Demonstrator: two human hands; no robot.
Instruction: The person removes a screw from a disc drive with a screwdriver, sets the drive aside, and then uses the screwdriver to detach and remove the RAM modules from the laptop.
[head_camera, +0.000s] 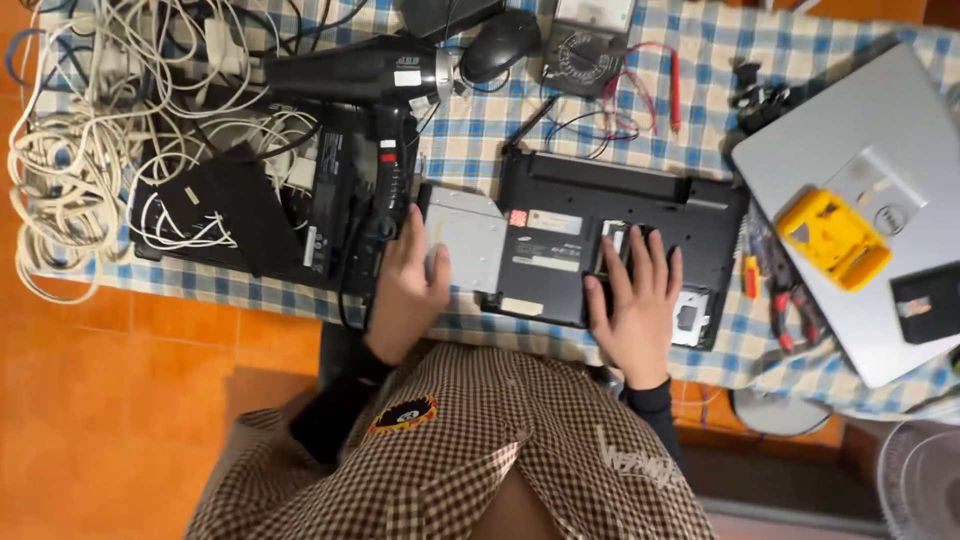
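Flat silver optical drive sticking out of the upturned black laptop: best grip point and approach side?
Probably grip the flat silver optical drive by its free outer edge, pinching top and bottom faces, coming from the hair-dryer side. It juts out of the side of the upturned black laptop, its other end toward the body. The left hand already rests there; the right hand lies on the laptop.
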